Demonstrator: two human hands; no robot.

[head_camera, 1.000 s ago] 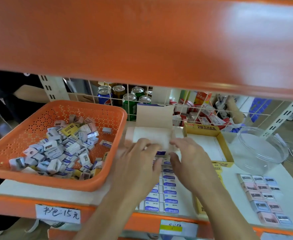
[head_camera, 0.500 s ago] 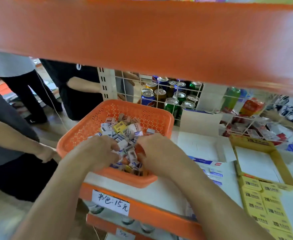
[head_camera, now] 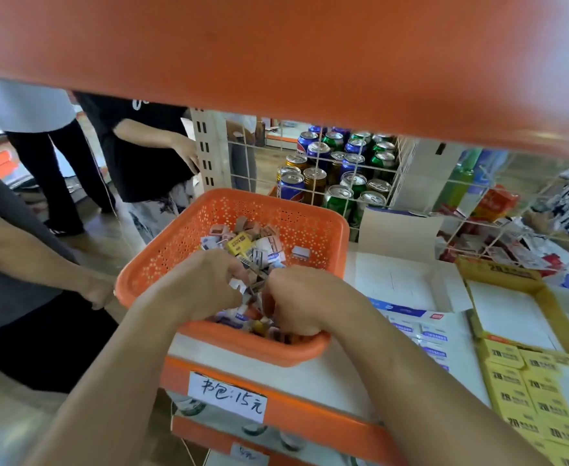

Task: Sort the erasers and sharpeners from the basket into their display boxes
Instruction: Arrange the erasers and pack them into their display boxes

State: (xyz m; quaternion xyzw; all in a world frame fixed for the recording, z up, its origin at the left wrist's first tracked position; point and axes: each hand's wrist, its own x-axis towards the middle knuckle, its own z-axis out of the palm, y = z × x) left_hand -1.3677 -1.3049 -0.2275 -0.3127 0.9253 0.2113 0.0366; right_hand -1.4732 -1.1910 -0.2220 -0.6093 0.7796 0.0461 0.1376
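Centrally, one square perforated orange plastic basket (head_camera: pixel 305 227), rounded corners, on white shelf (head_camera: pixel 313 376), heaped with small blocky erasers and sharpeners (head_camera: pixel 247 247); left hand (head_camera: pixel 195 287) and right hand (head_camera: pixel 305 301) dug in, fingers curled, any grip hidden.

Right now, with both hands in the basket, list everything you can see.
basket: one, orange, on the shelf, centre-left.
erasers and sharpeners: many, white, blue, yellow, brown, piled in the basket.
white display box: one, white, right of the basket.
yellow display box: one, yellow, far right, holding yellow erasers.
drink cans: many, blue, green, gold, behind the wire grid.
price label: one, white, shelf's front edge.
bystanders: three, dark and light clothes, at left.
left hand: one, in the basket, fingers curled in the pile.
right hand: one, in the basket, fingers curled in the pile.
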